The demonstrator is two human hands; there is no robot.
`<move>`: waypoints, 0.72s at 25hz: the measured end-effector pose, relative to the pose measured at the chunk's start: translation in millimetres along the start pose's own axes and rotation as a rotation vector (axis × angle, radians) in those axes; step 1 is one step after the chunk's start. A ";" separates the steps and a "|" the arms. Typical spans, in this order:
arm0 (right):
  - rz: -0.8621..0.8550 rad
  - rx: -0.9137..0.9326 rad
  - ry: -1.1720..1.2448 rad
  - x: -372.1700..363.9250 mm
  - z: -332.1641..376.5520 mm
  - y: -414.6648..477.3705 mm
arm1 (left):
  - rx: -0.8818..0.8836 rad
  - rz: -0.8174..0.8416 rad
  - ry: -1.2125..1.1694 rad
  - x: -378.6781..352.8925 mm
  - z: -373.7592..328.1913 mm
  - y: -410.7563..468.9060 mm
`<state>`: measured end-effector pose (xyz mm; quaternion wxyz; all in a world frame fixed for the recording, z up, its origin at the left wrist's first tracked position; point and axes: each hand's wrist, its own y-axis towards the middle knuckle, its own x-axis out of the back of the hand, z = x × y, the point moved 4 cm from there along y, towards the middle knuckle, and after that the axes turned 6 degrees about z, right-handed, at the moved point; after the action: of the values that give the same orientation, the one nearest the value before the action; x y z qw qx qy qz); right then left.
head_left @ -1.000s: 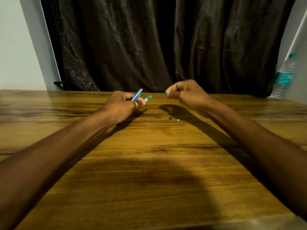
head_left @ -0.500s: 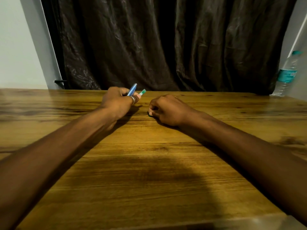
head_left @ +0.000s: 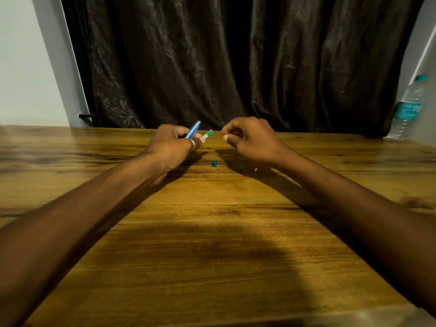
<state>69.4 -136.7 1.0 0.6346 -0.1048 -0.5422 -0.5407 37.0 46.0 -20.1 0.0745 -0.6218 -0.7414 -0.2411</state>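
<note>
My right grip (head_left: 245,138) has dropped the teal cap (head_left: 214,163) on the tabletop (head_left: 212,232) at its 8 o'clock and risen, fingers curled; round what, I cannot tell. The left grip (head_left: 173,145) clasps the blue barrel (head_left: 193,129) and green tube (head_left: 208,133), so the pen work carries on

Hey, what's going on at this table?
A person is working on a taken-apart pen at a wooden table. The left hand grips a blue metallic pen barrel and a clear green-tipped tube. The right hand hovers beside it with fingers curled; whether it pinches anything is unclear. A small teal cap and a tiny silvery part lie on the table.
</note>
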 end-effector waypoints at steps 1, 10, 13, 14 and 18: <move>-0.035 -0.039 0.131 2.7 -1.2 0.6 | -0.002 0.030 -0.011 -1.1 -0.8 -0.6; 0.061 -0.290 1.044 -9.8 3.1 -3.1 | -0.054 0.105 -0.151 -6.6 -1.1 2.0; 0.074 -0.352 1.202 -16.1 5.3 -5.2 | -0.070 -0.004 -0.287 -1.5 -1.0 4.8; 0.083 -0.360 1.243 -18.1 6.7 -5.9 | -0.079 -0.029 -0.312 -0.6 -1.4 5.6; 0.096 -0.360 1.308 -21.4 9.5 -7.9 | -0.152 -0.066 -0.311 2.9 -6.0 5.5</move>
<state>61.4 -120.7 -16.0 0.8279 0.1157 0.0567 -0.5458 40.5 46.4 -12.3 -0.0962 -0.6307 -0.7437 -0.1999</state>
